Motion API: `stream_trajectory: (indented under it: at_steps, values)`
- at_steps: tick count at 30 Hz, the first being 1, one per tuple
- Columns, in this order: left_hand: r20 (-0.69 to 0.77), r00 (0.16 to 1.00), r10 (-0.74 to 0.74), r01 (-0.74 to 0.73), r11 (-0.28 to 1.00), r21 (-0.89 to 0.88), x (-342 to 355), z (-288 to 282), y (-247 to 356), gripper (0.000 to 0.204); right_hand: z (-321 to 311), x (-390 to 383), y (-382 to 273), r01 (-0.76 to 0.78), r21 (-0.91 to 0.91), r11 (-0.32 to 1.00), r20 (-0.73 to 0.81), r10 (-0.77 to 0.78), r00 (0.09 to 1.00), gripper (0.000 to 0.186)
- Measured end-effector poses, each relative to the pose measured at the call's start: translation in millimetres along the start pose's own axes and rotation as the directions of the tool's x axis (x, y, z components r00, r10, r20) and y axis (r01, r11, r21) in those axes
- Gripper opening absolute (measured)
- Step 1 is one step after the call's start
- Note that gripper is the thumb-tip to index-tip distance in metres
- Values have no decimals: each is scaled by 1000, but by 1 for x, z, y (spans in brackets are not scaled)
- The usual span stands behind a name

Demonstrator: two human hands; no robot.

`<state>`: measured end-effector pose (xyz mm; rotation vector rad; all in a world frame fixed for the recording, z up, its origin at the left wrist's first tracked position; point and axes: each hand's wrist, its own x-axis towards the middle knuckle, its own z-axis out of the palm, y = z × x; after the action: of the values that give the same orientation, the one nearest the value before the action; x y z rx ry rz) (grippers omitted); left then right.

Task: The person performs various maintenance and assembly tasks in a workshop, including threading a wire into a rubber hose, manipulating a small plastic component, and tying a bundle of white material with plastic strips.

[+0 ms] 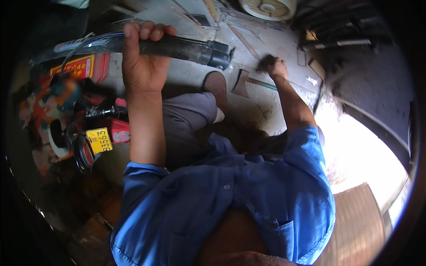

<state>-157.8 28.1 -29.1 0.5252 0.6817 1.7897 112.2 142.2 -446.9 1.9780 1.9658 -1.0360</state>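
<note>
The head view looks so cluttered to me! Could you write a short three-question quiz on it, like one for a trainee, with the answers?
1. Which hand is wrapped around the black tube?
2. True or false: the axe lies apart from the right hand.
3. What colour is the small rectangular plate on the left of the view?
A) green
B) white
C) yellow

Key:
1. The left hand.
2. True.
3. C, yellow.

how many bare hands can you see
2: the left hand grips the black tube; the right hand is at a dark object near the green-handled axe.
</note>
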Motion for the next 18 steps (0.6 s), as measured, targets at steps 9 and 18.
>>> stream_trajectory:
  at_steps: [9, 18]
  values:
    - [-142, 990, 1, -19, 992, -124, 1, -20, 4, 19, 17, 10, -14, 6, -199, 980, -70, -21, 997, 29]
    - [-129, 991, -35, 17, 991, -134, 13, -15, -4, 18, 20, 28, 34, -78, 168, 983, -89, 94, 992, 47]
